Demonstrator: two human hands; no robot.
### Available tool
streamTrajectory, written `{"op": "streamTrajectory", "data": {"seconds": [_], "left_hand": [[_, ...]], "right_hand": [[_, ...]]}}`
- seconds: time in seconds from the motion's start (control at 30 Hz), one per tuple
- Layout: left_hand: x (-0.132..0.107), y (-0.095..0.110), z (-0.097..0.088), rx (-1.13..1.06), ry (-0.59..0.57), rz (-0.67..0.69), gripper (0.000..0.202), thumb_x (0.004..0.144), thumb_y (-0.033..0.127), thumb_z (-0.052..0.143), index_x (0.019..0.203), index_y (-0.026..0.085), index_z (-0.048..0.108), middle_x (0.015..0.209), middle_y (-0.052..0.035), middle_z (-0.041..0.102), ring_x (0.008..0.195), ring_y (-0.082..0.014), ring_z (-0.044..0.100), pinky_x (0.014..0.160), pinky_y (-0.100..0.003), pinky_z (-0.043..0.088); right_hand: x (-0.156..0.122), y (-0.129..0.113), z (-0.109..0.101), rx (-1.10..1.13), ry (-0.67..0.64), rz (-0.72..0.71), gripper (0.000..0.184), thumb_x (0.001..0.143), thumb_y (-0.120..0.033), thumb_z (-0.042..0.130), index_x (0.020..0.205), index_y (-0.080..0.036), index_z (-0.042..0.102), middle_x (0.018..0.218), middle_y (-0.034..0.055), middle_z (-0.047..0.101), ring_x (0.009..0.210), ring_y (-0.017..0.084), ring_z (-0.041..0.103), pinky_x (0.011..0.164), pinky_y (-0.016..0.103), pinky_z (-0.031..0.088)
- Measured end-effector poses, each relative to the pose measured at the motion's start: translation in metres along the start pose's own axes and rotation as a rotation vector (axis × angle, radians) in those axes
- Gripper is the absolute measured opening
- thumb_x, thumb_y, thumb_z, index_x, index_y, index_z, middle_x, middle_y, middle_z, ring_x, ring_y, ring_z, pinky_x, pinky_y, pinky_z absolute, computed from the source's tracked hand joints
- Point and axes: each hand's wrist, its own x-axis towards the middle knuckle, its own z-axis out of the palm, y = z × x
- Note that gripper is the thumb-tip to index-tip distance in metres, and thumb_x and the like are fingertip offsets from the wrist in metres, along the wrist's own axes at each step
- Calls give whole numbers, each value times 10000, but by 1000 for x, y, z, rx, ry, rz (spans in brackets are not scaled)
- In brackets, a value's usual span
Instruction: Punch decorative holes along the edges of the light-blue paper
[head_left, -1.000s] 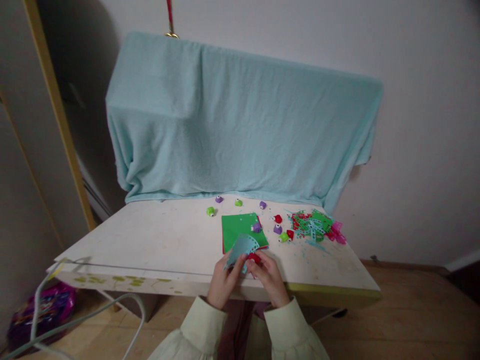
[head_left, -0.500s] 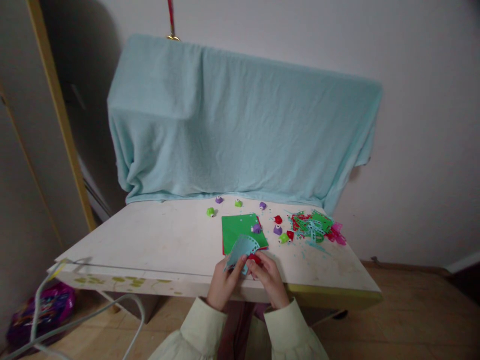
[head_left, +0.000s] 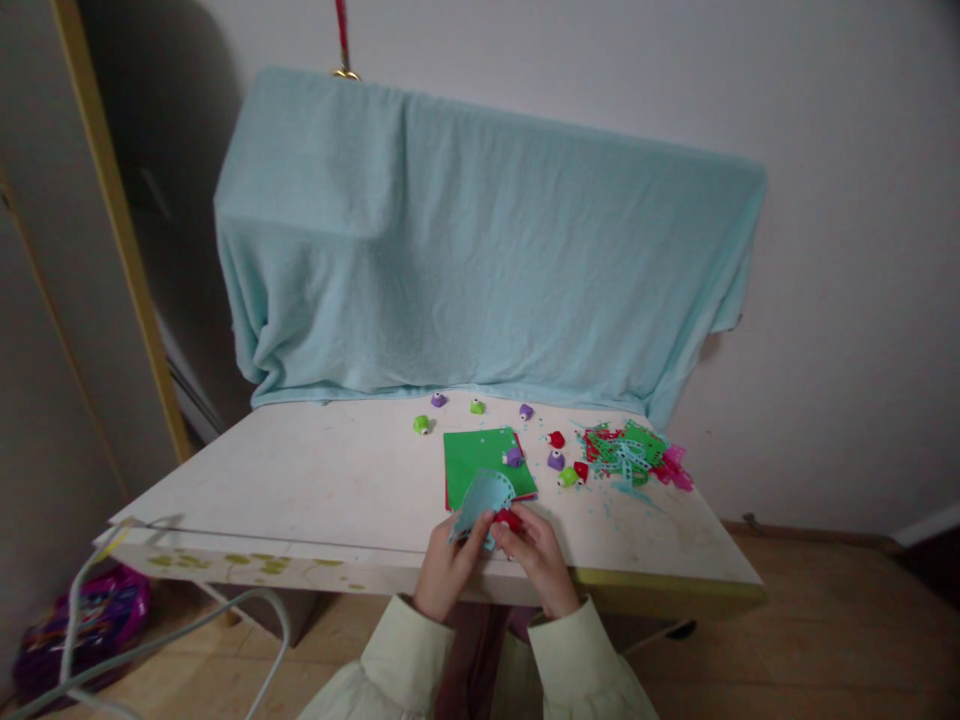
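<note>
Between the fingers of my left hand (head_left: 448,562) is a light blue piece of paper (head_left: 484,497), its curved right edge lined with small punched holes. My right hand (head_left: 538,560) grips a small red craft punch (head_left: 508,520) at the lower right edge of that paper. Both hands are closed, close together above the front edge of the table. Just beyond them lies a stack of square paper (head_left: 469,455), green on top with red showing beneath. A purple punch (head_left: 513,457) rests on the stack. My fingers hide part of the red punch and the paper's lower end.
Several small green, purple and red punches, such as a green one (head_left: 422,425), are scattered on the white table (head_left: 300,480). A heap of cut paper scraps (head_left: 626,455) lies at the right. Behind hangs a light blue cloth (head_left: 487,250). A pale cable (head_left: 281,620) loops at the lower left.
The red punch and my right fingers have shifted slightly at the paper's edge, and more of the punch shows now. My left hand stays nearly in place.
</note>
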Motion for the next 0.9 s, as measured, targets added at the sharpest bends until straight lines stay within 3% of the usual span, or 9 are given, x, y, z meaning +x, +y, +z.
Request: {"op": "streamTrajectory", "data": {"seconds": [0.9], "left_hand": [[1, -3, 0, 49, -5, 21, 292, 888, 358, 472, 750, 142, 612, 718, -32, 621, 685, -148, 536, 690, -235, 423]], "right_hand": [[1, -3, 2, -31, -12, -12, 307, 863, -449, 627, 828, -156, 542, 702, -8, 482, 604, 122, 422, 527, 223, 314]]}}
